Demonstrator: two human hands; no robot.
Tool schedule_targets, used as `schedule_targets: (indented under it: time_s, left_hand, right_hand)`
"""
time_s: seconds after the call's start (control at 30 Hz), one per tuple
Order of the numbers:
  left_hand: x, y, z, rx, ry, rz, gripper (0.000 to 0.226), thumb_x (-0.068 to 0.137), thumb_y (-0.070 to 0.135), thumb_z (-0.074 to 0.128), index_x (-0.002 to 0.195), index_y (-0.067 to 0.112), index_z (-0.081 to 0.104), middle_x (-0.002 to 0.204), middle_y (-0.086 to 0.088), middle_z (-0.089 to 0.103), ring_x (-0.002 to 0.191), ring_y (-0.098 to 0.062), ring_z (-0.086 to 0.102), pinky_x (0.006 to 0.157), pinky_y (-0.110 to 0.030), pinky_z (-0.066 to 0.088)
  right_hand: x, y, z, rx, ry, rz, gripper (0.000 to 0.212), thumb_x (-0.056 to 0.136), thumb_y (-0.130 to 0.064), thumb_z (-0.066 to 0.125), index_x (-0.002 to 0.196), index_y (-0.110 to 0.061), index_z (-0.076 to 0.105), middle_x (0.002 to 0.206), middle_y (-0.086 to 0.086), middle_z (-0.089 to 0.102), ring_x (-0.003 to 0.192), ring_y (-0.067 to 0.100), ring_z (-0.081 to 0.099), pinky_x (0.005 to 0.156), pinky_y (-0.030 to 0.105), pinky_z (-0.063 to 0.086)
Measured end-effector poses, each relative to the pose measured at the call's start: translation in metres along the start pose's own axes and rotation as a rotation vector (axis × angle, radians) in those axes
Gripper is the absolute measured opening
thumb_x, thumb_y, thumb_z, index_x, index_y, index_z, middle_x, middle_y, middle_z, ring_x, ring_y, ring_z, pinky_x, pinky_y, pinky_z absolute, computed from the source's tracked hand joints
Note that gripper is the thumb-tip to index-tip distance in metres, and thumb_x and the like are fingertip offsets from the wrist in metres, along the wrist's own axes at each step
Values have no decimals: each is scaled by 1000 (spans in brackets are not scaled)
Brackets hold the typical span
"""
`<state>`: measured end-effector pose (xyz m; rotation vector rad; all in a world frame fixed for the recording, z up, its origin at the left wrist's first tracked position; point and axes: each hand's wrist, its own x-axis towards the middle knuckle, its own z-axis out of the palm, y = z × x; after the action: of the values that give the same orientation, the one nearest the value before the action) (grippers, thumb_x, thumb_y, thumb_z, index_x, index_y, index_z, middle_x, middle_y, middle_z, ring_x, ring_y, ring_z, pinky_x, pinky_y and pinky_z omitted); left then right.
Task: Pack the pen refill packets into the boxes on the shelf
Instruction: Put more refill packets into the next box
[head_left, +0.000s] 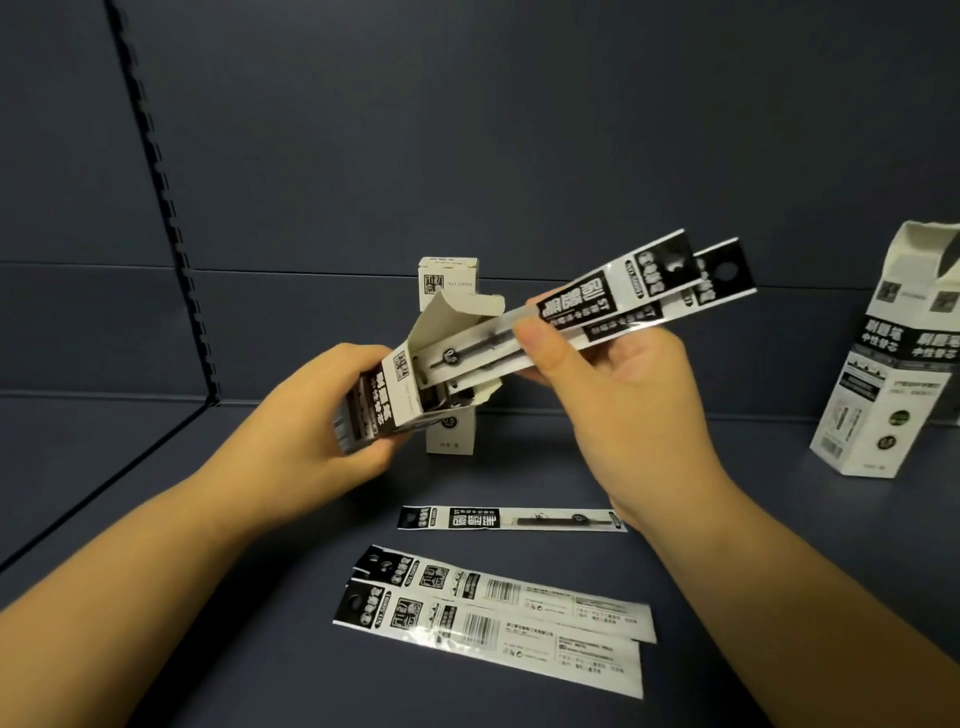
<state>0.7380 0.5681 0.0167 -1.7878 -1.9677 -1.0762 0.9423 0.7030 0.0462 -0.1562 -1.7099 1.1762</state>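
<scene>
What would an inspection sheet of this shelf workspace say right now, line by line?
Surface: dark grey shelf, bare apart from the job's things.
Job's things: small white cardboard box, flap open, tilted; two black-and-white refill packets partly inside it; three more packets lying flat in front; a closed upright box behind; a larger open box at right.
Clutter: nothing seen.
Hands: left hand holds the small box; right hand pinches the two packets.
Cables: nothing seen.
Surroundings: dark grey back panel, slotted upright at left.
</scene>
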Motion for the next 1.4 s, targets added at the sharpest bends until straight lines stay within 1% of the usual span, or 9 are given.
schedule_targets:
  time_s: [0.2,0.4,0.5,0.6,0.83,0.97,1.13,1.27,1.4]
  left_hand:
    - [0,1,3,18,-1,4,54,77,28,77,123,41,52,116,25,57,109,7,53,87,-2,37]
    - [0,2,2,2,20,-11,57,77,34,74,124,48,46,117,28,56,110,10,53,87,-1,37]
    - [0,3,2,17,8,-6,54,77,34,73,123,46,48,114,29,56,108,11,52,85,-1,37]
    - [0,3,2,33,10,-6,54,77,35,72,123,46,47,114,30,55,108,11,51,85,-1,37]
    - [-1,1,2,42,16,-22,56,78,34,73,125,48,46,116,31,54,110,10,51,85,-6,39]
    - [-1,2,2,44,9,-22,56,77,32,73,123,47,46,113,32,53,109,12,50,84,-3,38]
    - [-1,4,2,31,28,-42,54,76,36,70,123,47,47,114,31,54,111,9,51,84,-9,40]
    - [-1,6,2,15,30,-39,52,75,38,69,122,48,48,114,29,55,109,9,52,85,-12,41]
    - [-1,7,2,24,28,-28,51,76,37,70,121,48,47,112,30,55,108,10,52,83,-13,41]
  right_hand:
    - [0,0,6,-131,-46,8,11,92,-23,71,101,-20,76,99,-8,77,97,1,70,85,17,54]
    - [3,9,7,-120,-67,181,18,98,-32,63,108,-19,70,105,-6,74,99,2,68,84,17,50]
    - [3,18,13,-146,-131,300,20,99,-40,57,112,-26,66,122,-2,65,108,6,63,99,32,49]
    - [2,17,18,-189,-183,308,25,96,-47,57,114,-31,65,129,-1,59,112,7,61,105,36,48]
    - [1,5,8,-248,-58,180,13,102,-39,48,100,-29,56,122,2,56,97,2,58,80,10,43]
    - [0,10,16,-437,-111,36,9,95,-34,63,96,-28,57,117,-7,47,104,6,55,86,19,44]
    - [-1,7,8,-396,10,-161,13,90,-28,69,95,-17,64,111,-8,53,103,4,57,83,16,50]
    - [1,17,13,-452,-15,-138,4,89,-27,73,87,-24,72,114,-13,53,108,9,58,88,28,54]
    - [3,23,13,-577,-87,-134,12,88,-35,72,95,-27,79,123,-13,54,119,15,53,96,39,51]
